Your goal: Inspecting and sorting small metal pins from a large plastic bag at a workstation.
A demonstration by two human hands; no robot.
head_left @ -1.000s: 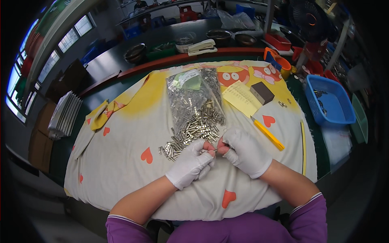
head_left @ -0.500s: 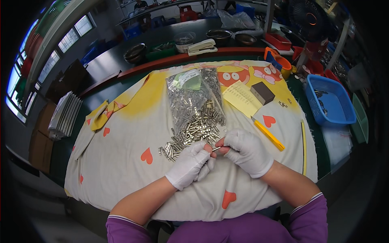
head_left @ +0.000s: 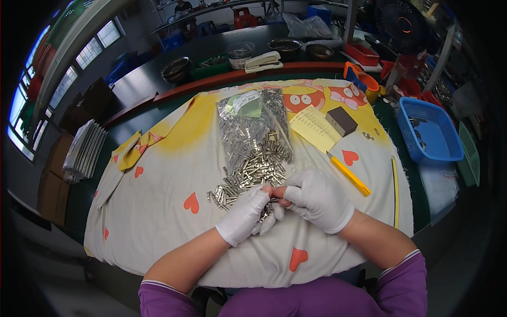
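My left hand [head_left: 244, 215], in a white glove with bare fingertips, is closed around several small metal pieces [head_left: 266, 212] that show between thumb and curled fingers. My right hand [head_left: 321, 202], gloved the same way, meets it fingertip to fingertip. Its thumb and forefinger are pinched together; whatever they grip is too small and covered to make out. Just beyond both hands lies a loose pile of narrow silvery metal pieces [head_left: 259, 170], spilling from the mouth of a clear plastic bag [head_left: 240, 124] full of more of them.
A patterned cloth [head_left: 158, 222] covers the table. Right of the bag are a yellow note [head_left: 316, 129], a dark block [head_left: 342, 121], a yellow-handled cutter [head_left: 351, 177] and a few loose metal pieces [head_left: 368, 136]. Farther right stands a blue basket [head_left: 441, 150]; metal bowls [head_left: 285, 46] sit at the back.
My hands have come closer together, and the right fingertips now touch the left ones. The slim metal piece seen between them is now covered; metal pieces in my left palm have come into sight.
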